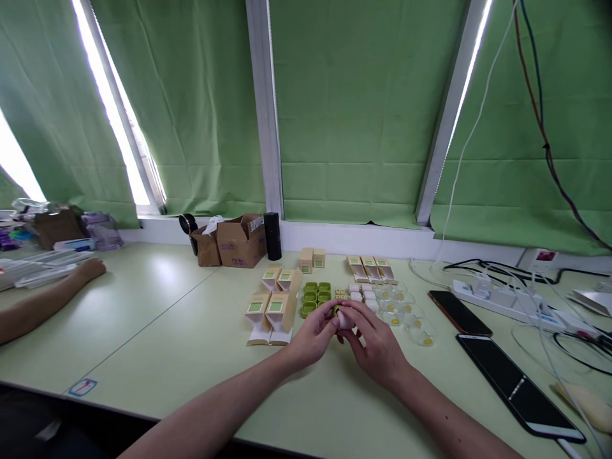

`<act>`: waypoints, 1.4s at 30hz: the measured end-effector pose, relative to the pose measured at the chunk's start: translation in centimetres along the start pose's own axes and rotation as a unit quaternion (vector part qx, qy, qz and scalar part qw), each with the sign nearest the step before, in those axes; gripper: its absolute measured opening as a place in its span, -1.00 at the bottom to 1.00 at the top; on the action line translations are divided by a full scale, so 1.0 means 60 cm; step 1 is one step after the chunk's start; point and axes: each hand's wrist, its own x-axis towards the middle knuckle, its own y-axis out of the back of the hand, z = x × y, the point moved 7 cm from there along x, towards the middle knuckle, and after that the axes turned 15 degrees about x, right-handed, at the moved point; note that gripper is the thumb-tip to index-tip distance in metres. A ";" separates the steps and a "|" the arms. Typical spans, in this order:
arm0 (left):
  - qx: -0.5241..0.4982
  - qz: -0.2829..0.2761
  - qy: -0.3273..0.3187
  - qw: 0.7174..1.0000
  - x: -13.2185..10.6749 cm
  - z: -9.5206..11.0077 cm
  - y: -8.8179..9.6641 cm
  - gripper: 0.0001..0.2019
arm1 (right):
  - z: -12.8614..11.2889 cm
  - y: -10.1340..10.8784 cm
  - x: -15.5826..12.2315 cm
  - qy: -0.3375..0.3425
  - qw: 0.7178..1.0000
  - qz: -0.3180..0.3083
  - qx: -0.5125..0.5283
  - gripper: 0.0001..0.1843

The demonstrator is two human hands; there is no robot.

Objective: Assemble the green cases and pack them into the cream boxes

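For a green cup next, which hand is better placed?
Likely the left hand: closer to the green cups; the right hand sits nearer the clear plastic pieces. Both hold one small item.

From my end, I see a small pale block [345,321], whitish with a faint pink cast, pinched between the fingertips of the left hand [312,339] and the right hand [380,347]. Tucked against it, just beyond the left thumb, I make out a green piece [336,310], mostly covered by fingers. I can't tell whether the two are joined; the grip hides their lower edges.
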 end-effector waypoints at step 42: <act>-0.020 0.002 -0.030 0.999 -0.007 0.005 -0.026 -0.30 | -0.010 -0.002 -0.002 0.041 0.998 0.026 -0.044 -0.47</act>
